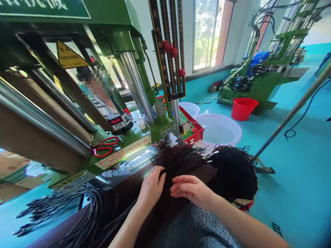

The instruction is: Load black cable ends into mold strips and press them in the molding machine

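left hand palm down, fingers bent at tips; right hand beside it, fingers extended leftward

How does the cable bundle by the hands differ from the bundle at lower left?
The bundle by the hands fans toward the right and ends in bare silvery tips; the lower-left bundle droops leftward with black moulded ends. The left hand touches the first; nothing touches the second. Both are thin black cables on the dark bench.
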Demonstrator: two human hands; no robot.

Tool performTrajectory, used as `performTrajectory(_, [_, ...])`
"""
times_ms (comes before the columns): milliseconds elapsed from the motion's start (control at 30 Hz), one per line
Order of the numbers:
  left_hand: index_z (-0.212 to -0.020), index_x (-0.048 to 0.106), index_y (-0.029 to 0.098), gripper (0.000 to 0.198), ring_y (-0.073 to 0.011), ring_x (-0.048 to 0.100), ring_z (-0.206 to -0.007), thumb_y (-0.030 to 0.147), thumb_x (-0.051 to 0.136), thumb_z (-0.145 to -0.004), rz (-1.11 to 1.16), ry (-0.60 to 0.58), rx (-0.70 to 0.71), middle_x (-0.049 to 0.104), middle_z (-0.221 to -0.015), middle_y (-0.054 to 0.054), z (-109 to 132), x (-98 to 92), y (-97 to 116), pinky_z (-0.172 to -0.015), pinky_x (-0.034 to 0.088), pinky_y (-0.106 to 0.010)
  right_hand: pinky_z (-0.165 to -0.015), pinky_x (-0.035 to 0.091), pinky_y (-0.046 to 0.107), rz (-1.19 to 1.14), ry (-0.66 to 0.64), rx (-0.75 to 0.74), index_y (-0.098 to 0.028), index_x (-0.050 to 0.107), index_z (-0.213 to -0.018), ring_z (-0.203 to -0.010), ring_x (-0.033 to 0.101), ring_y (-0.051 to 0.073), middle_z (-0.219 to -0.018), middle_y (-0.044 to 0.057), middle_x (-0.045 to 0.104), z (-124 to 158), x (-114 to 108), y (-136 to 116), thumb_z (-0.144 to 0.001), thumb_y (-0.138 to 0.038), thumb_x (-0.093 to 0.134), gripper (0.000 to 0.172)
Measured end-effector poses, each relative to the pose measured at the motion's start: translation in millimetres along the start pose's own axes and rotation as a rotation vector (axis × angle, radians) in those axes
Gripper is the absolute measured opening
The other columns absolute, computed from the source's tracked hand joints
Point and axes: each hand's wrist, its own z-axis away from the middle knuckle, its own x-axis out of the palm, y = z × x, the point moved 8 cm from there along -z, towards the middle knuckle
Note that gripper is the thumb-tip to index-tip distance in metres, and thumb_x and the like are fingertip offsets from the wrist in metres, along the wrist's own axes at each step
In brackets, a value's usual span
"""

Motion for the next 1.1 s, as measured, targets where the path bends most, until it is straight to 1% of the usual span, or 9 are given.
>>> performTrajectory(167, [-0.096,0.056,0.017,0.023,-0.0184,0.058,-0.086,0.025,0.039,-0.083,0.177,-0.028,-0.048,0.062,-0.091,-0.006,-2.1,-21.6,1.1,-0.077,0.046,-0.033,-0.090,0.038,0.037,-0.210,-0.091,-0.065,-0.021,0.050,-0.115,-0.096,0.059,0.020,-0.096,0.007,0.066,-32.5,21.5,-25.0,-0.073,-0.031,0.065,0.045])
performTrajectory(333, [-0.091,0.057,0.018,0.020,-0.0183,0.057,-0.082,0.027,0.041,-0.082,0.219,-0.011,-0.073,0.062,-0.087,-0.005,7.6,-28.5,9.7,-0.075,0.045,-0.031,-0.074,0.043,0.027,-0.216,0.033,-0.295,-0.021,0.059,-0.105,-0.078,0.057,0.013,-0.081,0.001,0.064,-49.0,-1.6,-79.6,-0.078,-0.030,0.061,0.029])
performTrajectory(500, [-0.076,0.059,0.021,0.010,-0.0161,0.054,-0.072,0.019,0.049,-0.075,0.321,-0.232,-0.043,0.059,-0.076,-0.002,37.2,12.3,25.2,-0.067,0.042,-0.026,-0.069,0.043,0.027,0.034,-0.022,-0.256,-0.013,0.067,-0.076,-0.067,0.056,0.014,-0.070,0.003,0.062,-39.7,-2.3,-102.2,-0.079,-0.037,0.058,0.026])
performTrajectory(633, [-0.049,0.053,0.019,0.017,-0.0100,0.042,-0.047,0.017,0.065,-0.060,0.814,-0.554,-0.143,0.046,-0.048,0.004,66.8,60.6,38.4,-0.053,0.037,-0.023,-0.075,0.042,0.033,0.429,-0.266,-0.030,-0.010,0.069,-0.078,-0.073,0.059,0.018,-0.074,0.008,0.065,-18.3,27.5,-57.5,-0.083,-0.040,0.053,0.034])
performTrajectory(700, [-0.055,0.056,0.018,0.015,-0.0096,0.042,-0.046,0.027,0.067,-0.062,1.072,-0.517,-0.233,0.046,-0.048,0.003,70.2,73.1,44.4,-0.051,0.037,-0.023,-0.081,0.041,0.035,0.555,-0.372,0.000,-0.011,0.070,-0.083,-0.085,0.059,0.020,-0.087,0.009,0.065,-7.9,39.0,-32.9,-0.085,-0.043,0.050,0.037])
performTrajectory(800, [-0.080,0.057,0.018,0.033,-0.0093,0.045,-0.045,0.049,0.061,-0.068,1.327,-0.277,-0.353,0.048,-0.053,0.002,65.1,84.2,50.5,-0.047,0.039,-0.022,-0.087,0.039,0.036,0.621,-0.394,-0.004,-0.017,0.069,-0.093,-0.098,0.055,0.022,-0.105,0.008,0.061,-5.9,41.5,-12.3,-0.081,-0.042,0.055,0.032])
performTrajectory(900, [-0.086,0.049,0.021,0.043,-0.0041,0.026,-0.028,0.059,0.057,-0.068,1.665,-0.041,-0.543,0.034,-0.039,0.010,64.6,99.6,53.7,-0.031,0.025,-0.016,-0.093,0.036,0.042,0.421,-0.349,0.023,-0.021,0.060,-0.112,-0.101,0.055,0.023,-0.106,0.008,0.062,-20.6,37.1,-17.5,-0.078,-0.039,0.060,0.038])
performTrajectory(1000, [-0.078,0.044,0.021,0.041,-0.0021,0.014,-0.024,0.058,0.057,-0.069,1.695,-0.081,-0.564,0.027,-0.033,0.013,63.2,110.8,63.5,-0.025,0.017,-0.014,-0.094,0.035,0.045,0.137,-0.266,-0.029,-0.024,0.050,-0.121,-0.101,0.057,0.023,-0.111,0.009,0.060,-43.7,32.9,-51.3,-0.082,-0.040,0.054,0.042])
performTrajectory(1100, [-0.072,0.043,0.018,0.039,-0.0024,0.023,-0.025,0.055,0.056,-0.072,1.594,-0.132,-0.515,0.035,-0.036,0.010,55.8,109.1,66.2,-0.027,0.022,-0.015,-0.095,0.036,0.045,0.253,-0.249,-0.016,-0.015,0.058,-0.111,-0.097,0.059,0.023,-0.105,0.012,0.063,-58.9,34.1,-78.4,-0.084,-0.041,0.052,0.038])
